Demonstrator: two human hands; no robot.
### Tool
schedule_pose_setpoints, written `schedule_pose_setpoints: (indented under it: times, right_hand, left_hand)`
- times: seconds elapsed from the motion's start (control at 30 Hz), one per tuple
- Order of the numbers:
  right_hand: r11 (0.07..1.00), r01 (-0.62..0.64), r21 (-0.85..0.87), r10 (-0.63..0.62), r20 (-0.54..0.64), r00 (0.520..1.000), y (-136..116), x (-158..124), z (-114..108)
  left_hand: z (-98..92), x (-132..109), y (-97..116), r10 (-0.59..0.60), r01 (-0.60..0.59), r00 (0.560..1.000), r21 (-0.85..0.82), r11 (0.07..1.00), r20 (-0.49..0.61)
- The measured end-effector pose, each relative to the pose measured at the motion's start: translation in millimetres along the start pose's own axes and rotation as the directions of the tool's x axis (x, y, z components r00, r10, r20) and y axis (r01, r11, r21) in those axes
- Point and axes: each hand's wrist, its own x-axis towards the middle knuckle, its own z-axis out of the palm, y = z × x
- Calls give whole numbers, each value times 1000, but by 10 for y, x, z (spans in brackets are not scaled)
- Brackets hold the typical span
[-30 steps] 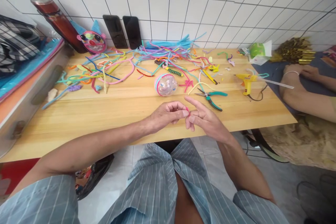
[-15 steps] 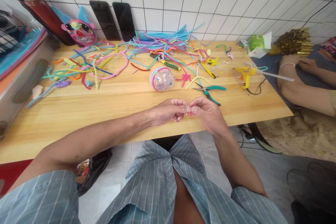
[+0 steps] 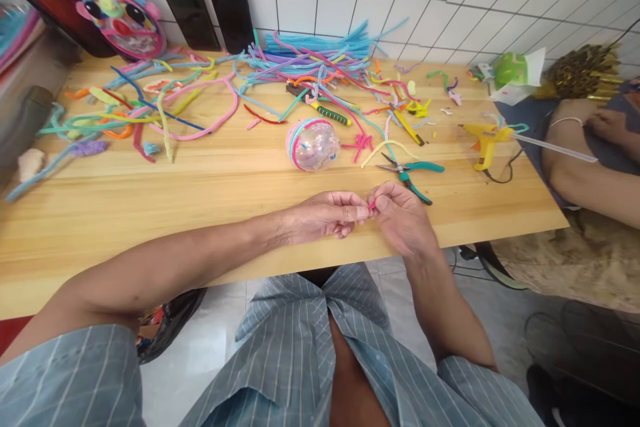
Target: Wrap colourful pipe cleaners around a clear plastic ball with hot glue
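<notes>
Close to the table's front edge, my left hand (image 3: pixel 333 215) and my right hand (image 3: pixel 404 217) meet fingertip to fingertip. Both pinch a short pink piece of pipe cleaner (image 3: pixel 371 206), mostly covered by the fingers. Beyond them sits a clear ball (image 3: pixel 318 147) ringed with pink and turquoise pipe cleaner. Pliers (image 3: pixel 407 172) with teal handles lie open just past my right hand. Between ball and pliers rest a twisted pink pipe-cleaner bunch (image 3: pixel 361 145) and a bent pale yellow pipe cleaner (image 3: pixel 385 147).
Pipe cleaners (image 3: pixel 320 57) are heaped along the wall, with two utility knives (image 3: pixel 330 112) near them. A yellow glue gun (image 3: pixel 486 141) stands at the right, near another person's leg (image 3: pixel 575 160). Two phones (image 3: pixel 226 3) and a decorated pink-faced figure (image 3: pixel 127 27) are at the back left.
The camera view has shifted and come slightly closer to the table. My hands remain together, and the pink piece between the fingertips is now turned to a different angle.
</notes>
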Motion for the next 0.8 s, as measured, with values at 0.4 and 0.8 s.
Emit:
schedule_pose_setpoints:
  times: [0.4, 0.8]
  right_hand:
    - [989, 89, -114, -93, -31, 995, 7, 8, 39]
    - [954, 190, -230, -216, -94, 972, -108, -13, 17]
  left_hand:
    - [-37, 7, -48, -6, 6, 999, 13, 1000, 40]
    - [-40, -23, -116, -19, 23, 999, -98, 995, 41]
